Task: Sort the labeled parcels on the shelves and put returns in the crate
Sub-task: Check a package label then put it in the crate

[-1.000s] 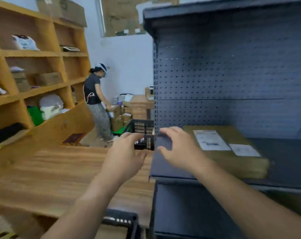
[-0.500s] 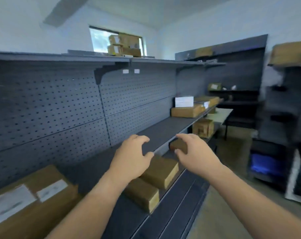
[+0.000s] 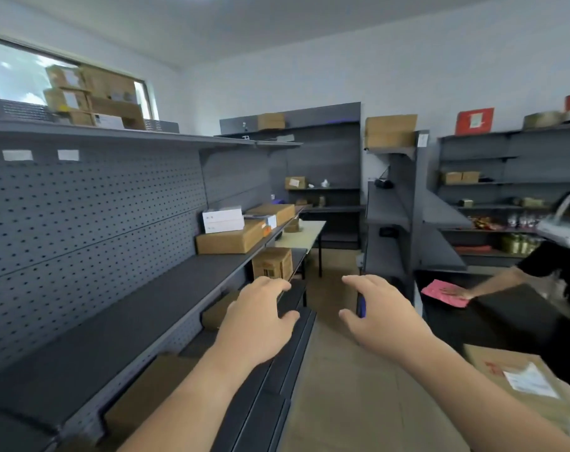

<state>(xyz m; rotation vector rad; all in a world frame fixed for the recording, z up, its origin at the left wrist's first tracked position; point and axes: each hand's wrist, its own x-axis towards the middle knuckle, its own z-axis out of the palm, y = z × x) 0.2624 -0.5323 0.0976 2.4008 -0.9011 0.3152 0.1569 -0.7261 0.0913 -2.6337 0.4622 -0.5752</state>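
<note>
Shelving (image 3: 114, 321) in dark grey runs down your left with brown parcels (image 3: 231, 239) stacked at its far end, a pale surface (image 3: 304, 233) just past them, and your left hand (image 3: 257, 324) and right hand (image 3: 378, 318) hover out front, fingers (image 3: 358, 282) loosely spread, holding nothing.

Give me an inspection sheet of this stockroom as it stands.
Surface: grey shelf, pegboard behind.
Job's things: brown parcel on that shelf, white box on top; labelled parcel at lower right; crate not seen.
Clutter: pink cloth under another person's hand.
Hands: left hand and right hand held out, fingers loosely curled, holding nothing.
Cables: nothing seen.
Surroundings: more shelving, window with boxes stacked before it.
</note>
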